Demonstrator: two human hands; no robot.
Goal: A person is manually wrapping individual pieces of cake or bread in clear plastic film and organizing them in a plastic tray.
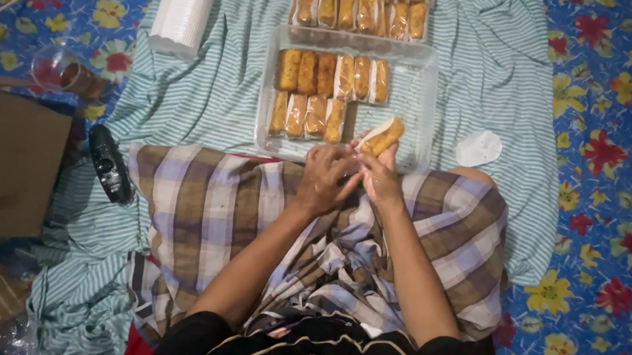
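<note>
My right hand (381,178) holds a golden fried roll in a clear wrapper (380,136) just above my lap, at the near edge of a clear plastic tray (422,110). My left hand (325,177) presses against it, fingers on the wrapper's lower end. The tray holds two rows of wrapped rolls (332,75). A second tray of the same rolls (359,6) lies beyond it. Both hands rest over my checked cloth (203,205).
A stack of white plastic lids or cups (183,16) lies at the upper left on the striped sheet (491,78). A black remote-like object (109,164), a glass (67,73) and a cardboard box (8,165) sit at left. A white lid (479,148) lies at right.
</note>
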